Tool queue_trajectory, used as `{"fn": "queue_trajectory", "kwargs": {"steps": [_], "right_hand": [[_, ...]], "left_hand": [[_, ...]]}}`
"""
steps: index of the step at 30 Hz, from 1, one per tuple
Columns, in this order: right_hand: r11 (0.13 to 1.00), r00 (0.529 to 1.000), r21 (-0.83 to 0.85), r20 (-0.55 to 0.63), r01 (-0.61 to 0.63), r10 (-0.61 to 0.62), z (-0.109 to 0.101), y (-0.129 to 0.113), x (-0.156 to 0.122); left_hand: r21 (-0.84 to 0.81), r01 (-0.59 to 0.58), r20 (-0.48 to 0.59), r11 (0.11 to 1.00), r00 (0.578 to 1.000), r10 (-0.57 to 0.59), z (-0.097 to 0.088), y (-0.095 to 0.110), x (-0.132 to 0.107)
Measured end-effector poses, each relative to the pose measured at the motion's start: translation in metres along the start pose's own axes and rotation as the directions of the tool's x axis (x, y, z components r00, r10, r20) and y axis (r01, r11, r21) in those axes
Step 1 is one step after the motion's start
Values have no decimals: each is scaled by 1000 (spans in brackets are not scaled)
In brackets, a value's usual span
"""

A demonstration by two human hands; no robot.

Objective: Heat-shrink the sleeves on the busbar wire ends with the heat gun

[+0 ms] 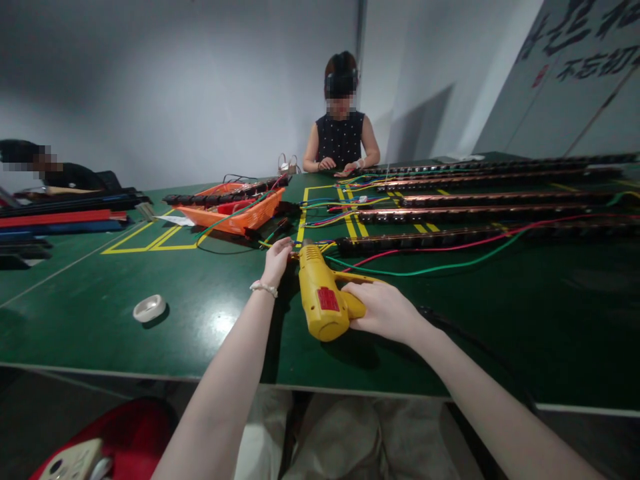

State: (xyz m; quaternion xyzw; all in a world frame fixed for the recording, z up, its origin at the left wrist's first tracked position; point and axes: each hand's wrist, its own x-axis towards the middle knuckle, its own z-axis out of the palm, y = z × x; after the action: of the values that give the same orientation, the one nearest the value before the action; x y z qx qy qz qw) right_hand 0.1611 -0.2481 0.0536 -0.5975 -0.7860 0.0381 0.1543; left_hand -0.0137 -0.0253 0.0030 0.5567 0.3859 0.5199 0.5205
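My right hand (383,308) is wrapped round the handle of a yellow heat gun (323,293) with a red label, its nozzle pointing away from me. Just left of the nozzle, my left hand (278,260) is closed with fingertips pinched at the thin wires (327,247), partly hidden behind the gun. These come from the near end of a long, dark strip assembly (400,241). Loose green wire (430,272) and red wire (385,255) trail along it to the right.
Several more long copper-coloured strips (450,213) lie beyond on the green table (210,333). An orange basket (245,217) carries a dark strip. A white ring-shaped roll (149,308) lies at left. One person (340,140) sits opposite; another (75,175) bends over at far left.
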Motion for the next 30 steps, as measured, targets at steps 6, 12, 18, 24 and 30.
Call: {"fn": "queue_trajectory", "kwargs": {"steps": [6,12,18,24,30], "right_hand": [[997,998,-38,4,-60,60,-7,20,-17],[978,986,-131,-46,-165,161,-3,13,-21],[953,971,-190,-69,-237,228,9,-10,-12],[948,967,-192,-71,-254,245,18,-23,-2],[962,979,-183,-68,-203,194,27,-39,8]], "left_hand": [[30,-31,-10,999,999,31,3,0,0],[72,-51,-1,996,999,52,3,-4,3],[137,-60,93,989,995,48,0,-4,2],[188,-84,68,979,995,72,2,-5,5],[309,-135,46,942,991,126,0,-13,11]]}}
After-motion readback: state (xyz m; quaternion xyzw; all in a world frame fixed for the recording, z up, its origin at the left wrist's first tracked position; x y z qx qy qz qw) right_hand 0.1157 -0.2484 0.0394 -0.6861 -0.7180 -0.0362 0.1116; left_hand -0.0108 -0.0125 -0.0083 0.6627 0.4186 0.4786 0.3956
